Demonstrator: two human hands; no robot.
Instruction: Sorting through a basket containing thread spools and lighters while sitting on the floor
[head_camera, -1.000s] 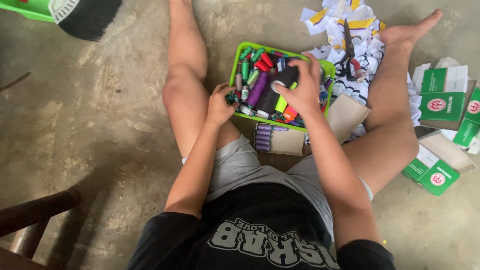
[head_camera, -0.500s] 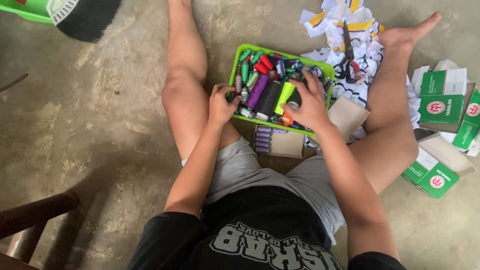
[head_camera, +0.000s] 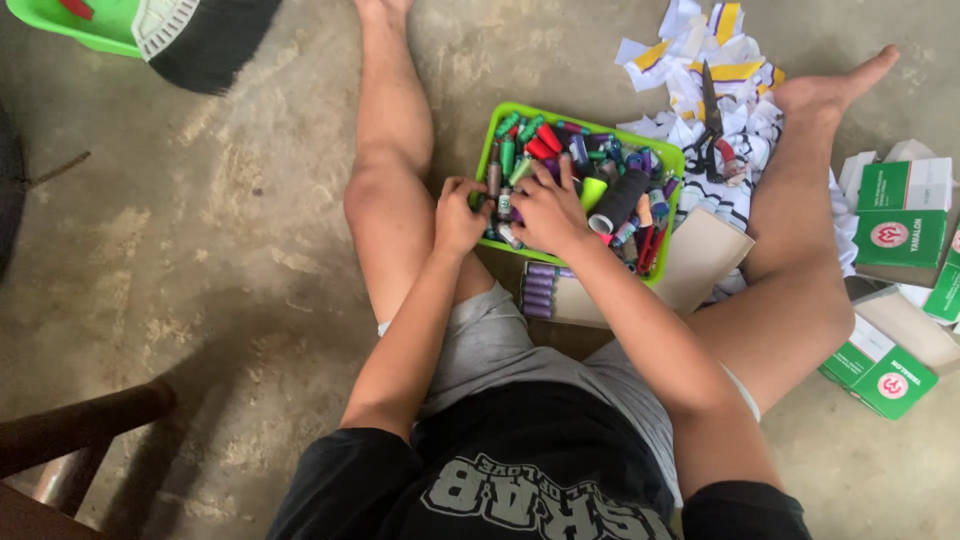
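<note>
From the head view I look down on a person seated on the concrete floor (head_camera: 230, 260) with legs spread, and I take the green tray (head_camera: 668, 160) between the knees as my landmark. It holds a heap of thread spools (head_camera: 545, 140) in green, red, purple and black, with one big dark spool (head_camera: 620, 200) near its middle.

The left hand (head_camera: 458, 215) sits at the tray's near left corner, fingers curled in around something small (I cannot tell just what, it is mostly hidden by the knuckles). The right hand (head_camera: 545, 210) lies palm down on the spools in the near half of the tray, fingers bent and pressed into the heap; I cannot tell whether it pinches a single spool.

Under the near edge of the tray a flat cardboard box (head_camera: 700, 265) sticks out, with a row of purple spools (head_camera: 538, 290) in it. Beyond the tray, on its far right side, lies a pile of torn paper (head_camera: 700, 50) with a pair of scissors (head_camera: 712, 105) on top. Well to the right of the tray stand green and white boxes (head_camera: 900, 225). Far to the left of the tray, a green dustpan (head_camera: 70, 25) and a black brush (head_camera: 205, 40).
</note>
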